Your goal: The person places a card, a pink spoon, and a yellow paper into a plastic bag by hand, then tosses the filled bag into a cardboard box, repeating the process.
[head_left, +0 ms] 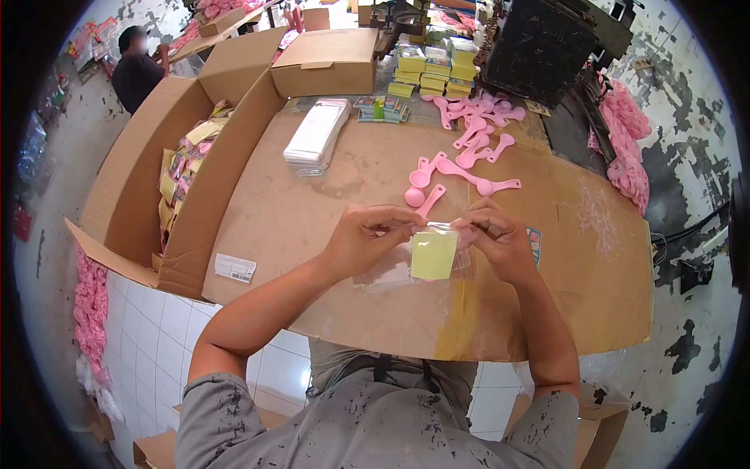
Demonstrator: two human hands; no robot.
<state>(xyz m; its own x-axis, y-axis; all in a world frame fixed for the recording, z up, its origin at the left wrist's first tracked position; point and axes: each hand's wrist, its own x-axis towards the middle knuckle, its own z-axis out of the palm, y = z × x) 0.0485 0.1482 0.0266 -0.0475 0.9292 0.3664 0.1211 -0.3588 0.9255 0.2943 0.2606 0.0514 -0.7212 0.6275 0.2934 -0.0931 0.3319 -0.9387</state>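
Note:
Both my hands pinch the top edge of a clear plastic bag point(442, 227) above the cardboard-covered table. A yellow-green card point(434, 256) shows in the bag, hanging between my fingers. My left hand point(378, 234) grips the bag's left corner, its fingers closed. At the opposite corner, the fingers of my right hand point(495, 238) are pressed together on the plastic. Just beyond the bag lies a pink spoon point(431, 202), with several more pink spoons point(474, 133) scattered farther back. A blue printed card point(533, 245) is partly hidden behind my right hand.
A stack of clear bags point(317, 137) lies at the back left, near card bundles point(382, 109). Left of the table, an open carton point(181, 187) holds filled packets. A dark machine point(539, 47) stands at the back right. Another person point(139, 72) is at the far left.

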